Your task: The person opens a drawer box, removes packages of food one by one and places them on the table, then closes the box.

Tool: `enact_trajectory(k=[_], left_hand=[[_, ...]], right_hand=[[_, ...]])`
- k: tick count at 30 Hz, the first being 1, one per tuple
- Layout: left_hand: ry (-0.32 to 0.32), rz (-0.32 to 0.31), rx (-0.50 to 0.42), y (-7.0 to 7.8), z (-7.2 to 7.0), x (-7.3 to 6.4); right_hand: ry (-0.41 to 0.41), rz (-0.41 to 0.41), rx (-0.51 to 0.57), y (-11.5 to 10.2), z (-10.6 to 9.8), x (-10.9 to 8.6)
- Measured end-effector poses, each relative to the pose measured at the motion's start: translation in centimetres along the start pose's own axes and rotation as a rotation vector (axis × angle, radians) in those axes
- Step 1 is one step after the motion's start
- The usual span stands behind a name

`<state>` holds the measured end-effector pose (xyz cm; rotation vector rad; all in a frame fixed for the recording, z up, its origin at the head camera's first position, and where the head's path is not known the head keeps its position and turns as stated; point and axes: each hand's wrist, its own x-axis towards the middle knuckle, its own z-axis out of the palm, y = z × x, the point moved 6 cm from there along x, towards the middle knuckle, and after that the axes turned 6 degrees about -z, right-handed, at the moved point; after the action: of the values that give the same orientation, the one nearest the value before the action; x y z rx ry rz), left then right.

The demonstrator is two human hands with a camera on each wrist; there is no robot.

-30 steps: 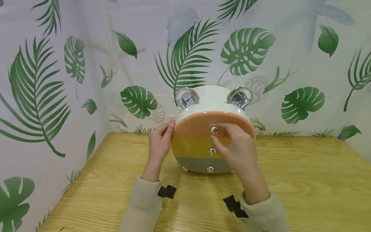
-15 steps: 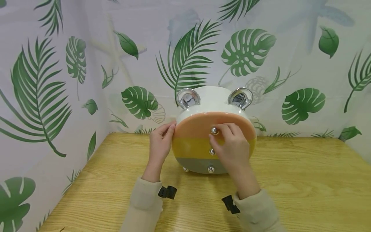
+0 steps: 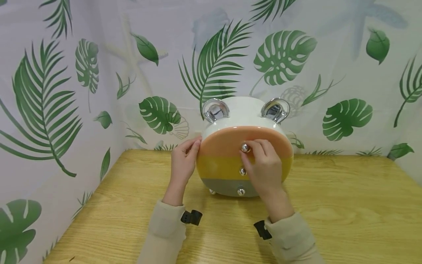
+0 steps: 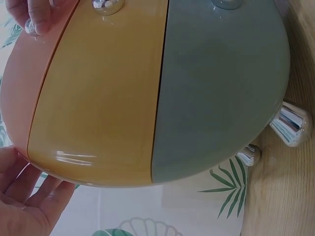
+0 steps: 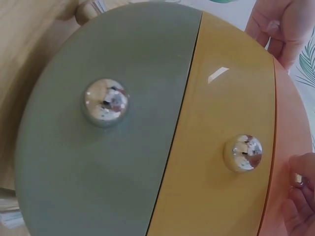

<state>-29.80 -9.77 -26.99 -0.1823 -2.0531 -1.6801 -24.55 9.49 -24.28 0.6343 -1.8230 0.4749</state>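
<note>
Head view: your right hand (image 3: pixel 265 170) had come up and in over the last second, from lying spread across the yellow band to closing thumb and forefinger on the top knob (image 3: pixel 244 147) of the round drawer box (image 3: pixel 244 161), which stood on its small silver feet on the wooden table (image 3: pixel 346 209), near the back edge and just in front of the leaf-print backdrop (image 3: pixel 99 73). Your left hand (image 3: pixel 182 165) had stayed where it was, fingers laid straight against the left rim of the box at the orange drawer (image 3: pixel 224 141), bracing it. The hands were apart, one at each side of the front. The middle knob (image 3: pixel 242 171) and bottom knob (image 3: pixel 241 191) were untouched; all three drawers appeared flush and closed. By my judgement, the grip on the top knob was only just taken and the orange drawer had not yet been drawn. Left wrist view: your left hand (image 4: pixel 24 206) showed its fingers open against the rim where the orange and yellow drawer (image 4: pixel 98 93) fronts met; the grey drawer (image 4: pixel 221 83) sat lowest, above a silver foot (image 4: pixel 290 123). Right wrist view: your right hand's fingertips (image 5: pixel 300 196) pinched at the frame's edge on the orange front; the knob itself was largely hidden there, so the pinch could not be confirmed from this view.
</note>
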Motion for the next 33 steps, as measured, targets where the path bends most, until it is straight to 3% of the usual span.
enact_trajectory(k=[33], left_hand=[[0.017,0.001,0.015,-0.1,0.0,0.0]], right_hand=[[-0.066,-0.121,0.016,-0.7,-1.4,0.9]])
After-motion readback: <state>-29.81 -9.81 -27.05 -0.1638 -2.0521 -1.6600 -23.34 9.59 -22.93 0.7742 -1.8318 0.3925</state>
